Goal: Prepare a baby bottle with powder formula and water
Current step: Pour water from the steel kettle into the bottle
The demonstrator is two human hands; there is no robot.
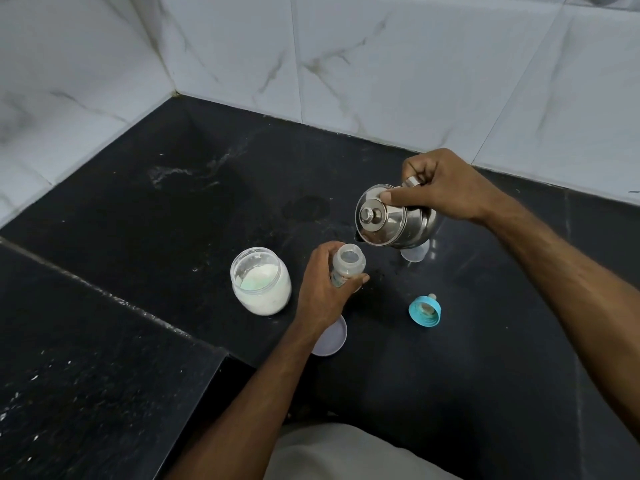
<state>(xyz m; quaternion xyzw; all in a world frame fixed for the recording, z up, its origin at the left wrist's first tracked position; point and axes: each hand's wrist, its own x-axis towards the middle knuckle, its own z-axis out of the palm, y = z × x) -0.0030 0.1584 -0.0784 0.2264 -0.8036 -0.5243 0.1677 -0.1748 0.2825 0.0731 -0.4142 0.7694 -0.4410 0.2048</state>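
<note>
Pouring pose: a person stands at a black stone worktop point(485, 358) set in a corner of white marble-look wall tiles point(381, 64), seen from above.
Right hand point(446, 183): fingers curled round the handle of a small steel kettle point(398, 220), thumb pressing on its glass lid; this grip is clamped on the kettle.
Kettle: held above the worktop, tilted to the left, its spout just over the mouth of the baby bottle point(348, 263). Whether water is flowing cannot be told.
Left hand point(323, 289): fingers and thumb wrapped round the bottle's body; this grip is clamped on the bottle.
Baby bottle: clear, open at the top, roughly upright, near the middle of the worktop.
Powder jar point(260, 280): clear, lidless, holding white powder, standing just left of the left hand.
Jar lid point(332, 337): pale, lying flat on the worktop, partly hidden under the left wrist.
Teat ring point(425, 311): blue screw collar with its teat, lying on the worktop right of the bottle, apart from it.
Clear cap point(414, 254): on the worktop, mostly hidden beneath the kettle.
</note>
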